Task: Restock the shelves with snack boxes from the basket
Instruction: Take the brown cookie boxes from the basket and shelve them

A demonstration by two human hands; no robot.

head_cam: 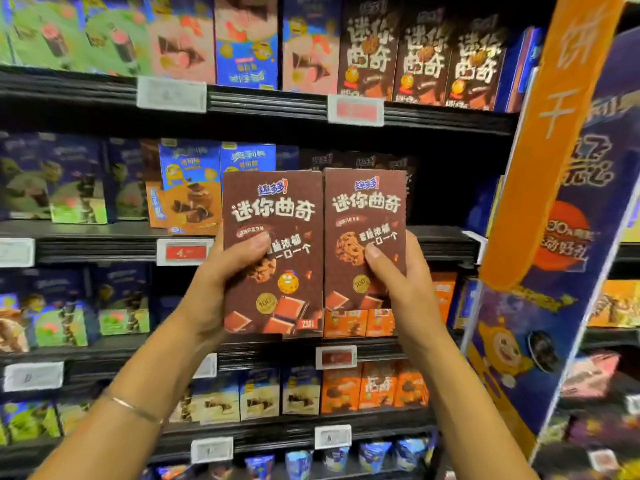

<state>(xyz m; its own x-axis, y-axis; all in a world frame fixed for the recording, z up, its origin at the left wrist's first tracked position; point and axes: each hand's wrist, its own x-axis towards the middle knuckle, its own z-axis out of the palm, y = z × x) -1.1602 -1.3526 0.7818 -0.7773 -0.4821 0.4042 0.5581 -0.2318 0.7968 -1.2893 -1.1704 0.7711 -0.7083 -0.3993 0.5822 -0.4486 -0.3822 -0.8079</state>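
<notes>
Shelving unit: black shelves [263, 102] in several tiers, almost all filled with cookie and snack boxes; an orange and blue promotional sign [554, 161] stands at the right edge.
Target gap: a dark empty space [440, 188] on the second shelf from the top, at its right end – behind it, more brown boxes of the same kind seem to stand (they are dim).
Top shelf: three brown mini-cookie boxes [422, 53] of the same design already stand there.
Left box: a brown mini-cookie box [273, 216], upright, front facing the camera, lifted in front of the second shelf.
Right box: a second identical box [365, 209], touching the first one side by side.
Left hand: the left hand [221, 271] is clamped on the left box, thumb on the front.
Right hand: the right hand [398, 271] is clamped on the right box in the same way.
Basket: not visible.
Progress: I judge the work is partly done – these two boxes are not yet placed, and how many remain cannot be told.
</notes>
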